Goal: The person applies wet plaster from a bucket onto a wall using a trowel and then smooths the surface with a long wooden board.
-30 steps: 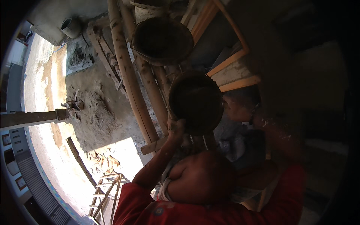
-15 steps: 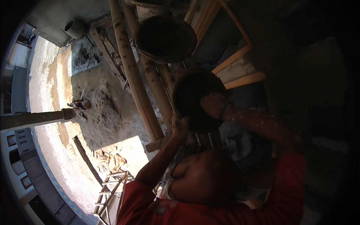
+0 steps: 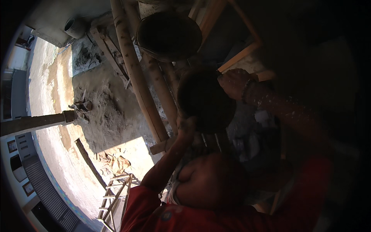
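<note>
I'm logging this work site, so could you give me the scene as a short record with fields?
Left hand: gripping the near bucket's rim
Right hand: at the bucket's far right edge, fingers curled; too dark to tell if it holds anything
Near bucket: dark, round; contents unclear
Far bucket: dark, round, beyond the near one
Left of buckets: wooden pole, then grey rubble
Light: bright at left, dark at right

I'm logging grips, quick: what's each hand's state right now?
Left hand: closed on the rim of the dark bucket.
Right hand: at the bucket's upper-right edge; too dark to tell whether it grips.
</note>
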Motion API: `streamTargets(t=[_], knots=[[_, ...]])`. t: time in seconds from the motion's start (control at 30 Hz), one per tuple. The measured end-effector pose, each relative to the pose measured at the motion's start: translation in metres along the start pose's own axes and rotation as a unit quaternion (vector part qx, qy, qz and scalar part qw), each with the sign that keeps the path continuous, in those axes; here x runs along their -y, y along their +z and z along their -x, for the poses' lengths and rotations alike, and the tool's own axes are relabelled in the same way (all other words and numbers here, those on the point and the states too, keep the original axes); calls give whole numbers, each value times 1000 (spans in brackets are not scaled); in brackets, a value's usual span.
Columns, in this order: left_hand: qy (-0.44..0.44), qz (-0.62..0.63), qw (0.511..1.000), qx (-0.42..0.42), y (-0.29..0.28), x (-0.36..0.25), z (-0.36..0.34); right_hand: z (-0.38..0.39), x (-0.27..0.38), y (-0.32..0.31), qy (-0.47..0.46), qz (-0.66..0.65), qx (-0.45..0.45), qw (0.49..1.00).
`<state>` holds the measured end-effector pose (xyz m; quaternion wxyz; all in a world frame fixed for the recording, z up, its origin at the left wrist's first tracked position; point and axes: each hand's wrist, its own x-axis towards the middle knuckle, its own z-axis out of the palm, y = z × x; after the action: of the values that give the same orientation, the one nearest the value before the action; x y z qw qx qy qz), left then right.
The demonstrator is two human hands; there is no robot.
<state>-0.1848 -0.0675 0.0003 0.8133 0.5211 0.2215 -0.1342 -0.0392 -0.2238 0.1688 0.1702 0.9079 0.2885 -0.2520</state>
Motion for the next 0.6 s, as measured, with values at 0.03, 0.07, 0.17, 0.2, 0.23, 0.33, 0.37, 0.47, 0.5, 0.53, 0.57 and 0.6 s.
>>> streamTargets(t=[0.03,0.07,0.17,0.2,0.23,0.33,0.37,0.47,0.5,0.53,0.57,0.6], knots=[[-5,-4,1000,10,3,1,-1,-6,-1,17,6,11,34,999],[-6,-5,1000,-12,-6,3,-1,-26,11,22,-22,24,64,997],[10,-3,1000,-27,-14,5,-3,-35,42,36,-8,49,130,990],[18,-6,1000,-22,-12,6,-5,-30,41,40,-31,43,148,988],[28,-7,999,-21,-10,6,-5,-25,40,43,-55,38,165,984],[75,8,997,-18,-1,-3,-2,-21,32,45,-76,-41,248,965],[91,17,996,-6,6,-6,1,-14,27,45,-65,-82,281,954],[30,-42,995,80,1,-8,-1,16,23,47,-27,-236,204,950],[0,-34,997,75,5,-19,3,23,14,51,-34,-281,151,947],[-30,-27,997,72,9,-29,7,36,1,53,-38,-326,97,940],[-62,-21,994,88,20,-38,11,62,-10,50,-21,-368,38,929],[-26,-59,993,96,22,-38,11,75,-15,36,11,-333,19,943]])
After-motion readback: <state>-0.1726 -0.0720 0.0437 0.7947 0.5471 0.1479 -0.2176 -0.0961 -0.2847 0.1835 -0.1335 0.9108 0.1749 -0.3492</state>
